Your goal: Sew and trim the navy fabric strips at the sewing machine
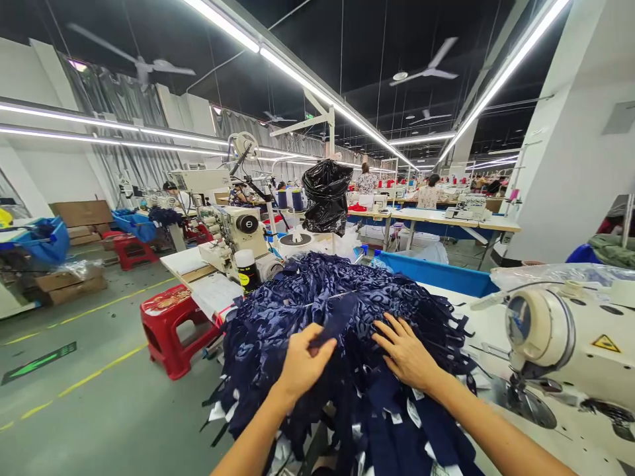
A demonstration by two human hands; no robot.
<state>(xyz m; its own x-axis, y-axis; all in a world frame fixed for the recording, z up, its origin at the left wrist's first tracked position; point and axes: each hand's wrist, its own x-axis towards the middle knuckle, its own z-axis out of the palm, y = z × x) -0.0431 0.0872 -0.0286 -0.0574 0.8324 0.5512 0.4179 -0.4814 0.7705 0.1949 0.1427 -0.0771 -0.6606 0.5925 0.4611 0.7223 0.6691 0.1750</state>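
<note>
A large heap of navy blue garment pieces point(278, 330) spreads across the table in front of me, with white labels point(413, 413) showing among the strips. My left hand point(305, 357) is closed on a flat navy fabric strip point(341, 316), pinched between thumb and fingers and lifted a little off the heap. To its right, my right hand point(404, 350) lies on the pile with its fingers spread. Beneath both hands, more strips hang over the near edge.
A sewing machine point(555, 330) stands close on my right, another machine point(238, 231) beyond the heap at left. Next to that one is a black bottle with a white cap point(246, 271). A red stool point(176, 327) stands left, a blue bin point(441, 271) behind the heap. People work farther back.
</note>
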